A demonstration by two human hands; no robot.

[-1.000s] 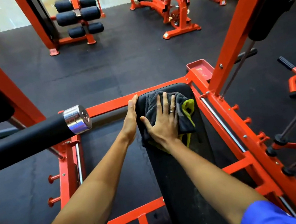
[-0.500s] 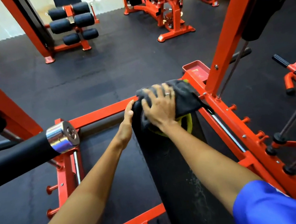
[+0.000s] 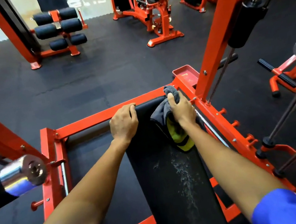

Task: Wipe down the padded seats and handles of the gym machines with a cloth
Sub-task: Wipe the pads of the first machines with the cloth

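Cloth [image 3: 160, 113] on black bench [image 3: 165, 177], dark floor [image 3: 80, 80]

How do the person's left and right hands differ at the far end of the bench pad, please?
The left hand grips the bench pad itself, bare; the right hand clutches a bunched grey-and-yellow cloth. The left hand sits at the pad's left corner, the right hand at its right edge. Both have curled fingers.
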